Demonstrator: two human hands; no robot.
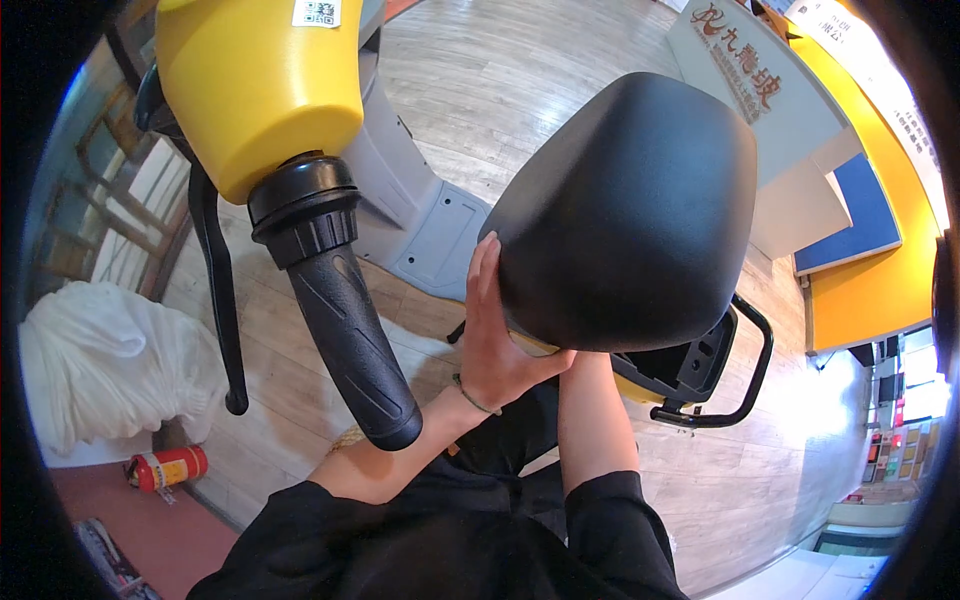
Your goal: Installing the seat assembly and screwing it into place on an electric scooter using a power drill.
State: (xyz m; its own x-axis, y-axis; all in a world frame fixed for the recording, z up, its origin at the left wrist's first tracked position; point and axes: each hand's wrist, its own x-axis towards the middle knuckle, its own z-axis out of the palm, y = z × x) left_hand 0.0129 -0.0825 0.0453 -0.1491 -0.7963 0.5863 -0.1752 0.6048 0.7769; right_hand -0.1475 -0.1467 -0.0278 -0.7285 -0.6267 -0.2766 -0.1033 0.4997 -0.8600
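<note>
My left hand [492, 340] grips the near left edge of a black padded seat [630, 200], fingers up along its side. My right forearm [590, 420] reaches under the seat's near edge, where the right hand is hidden. Beneath the seat, part of a scooter's yellow rear body [640, 378] shows, with an open dark compartment [685, 365] and a black rear rail [760, 370]. To the left are the black handlebar grip [345, 340], a brake lever [215, 290] and the yellow front housing [255, 90], above the grey footboard [440, 230].
A white cloth bundle [115, 360] lies at the left, near a red extinguisher [168, 466] and a red mat [140, 525]. Behind the seat stand a white sign board [805, 120] and a yellow-and-blue display [865, 295]. Wood-look flooring [760, 500] surrounds the scooter.
</note>
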